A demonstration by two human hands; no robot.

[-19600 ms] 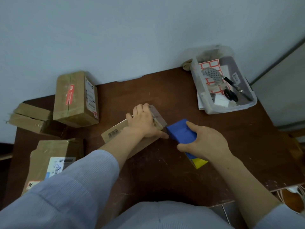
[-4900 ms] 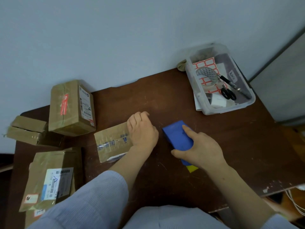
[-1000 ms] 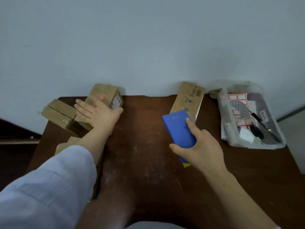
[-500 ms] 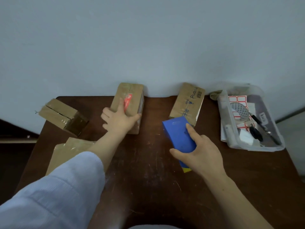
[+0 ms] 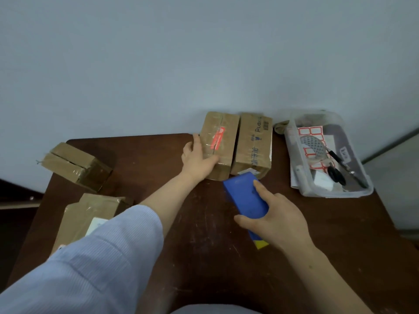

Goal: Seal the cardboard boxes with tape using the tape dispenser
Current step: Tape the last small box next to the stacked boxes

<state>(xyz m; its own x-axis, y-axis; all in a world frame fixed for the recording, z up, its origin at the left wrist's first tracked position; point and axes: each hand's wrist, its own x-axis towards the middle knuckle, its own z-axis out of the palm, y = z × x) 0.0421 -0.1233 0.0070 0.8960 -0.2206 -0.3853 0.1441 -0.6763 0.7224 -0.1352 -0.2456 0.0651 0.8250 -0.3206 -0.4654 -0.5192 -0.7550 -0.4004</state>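
Right hand (image 5: 278, 218): fingers and thumb wrapped round the blue tape dispenser (image 5: 246, 198), at the middle of the desk (image 5: 204, 257).
Left hand (image 5: 197, 157): reaching further back, clasping the near-left corner of the red-stickered box (image 5: 221, 141) (thumb across its taped top).
Left side: nearer box (image 5: 88, 214), then farther box (image 5: 74, 164).
Neighbouring box (image 5: 252, 143): just right of the red-stickered one.
Clear bin (image 5: 306, 191): far right, holding scissors (image 5: 336, 175) and labels (image 5: 310, 131).
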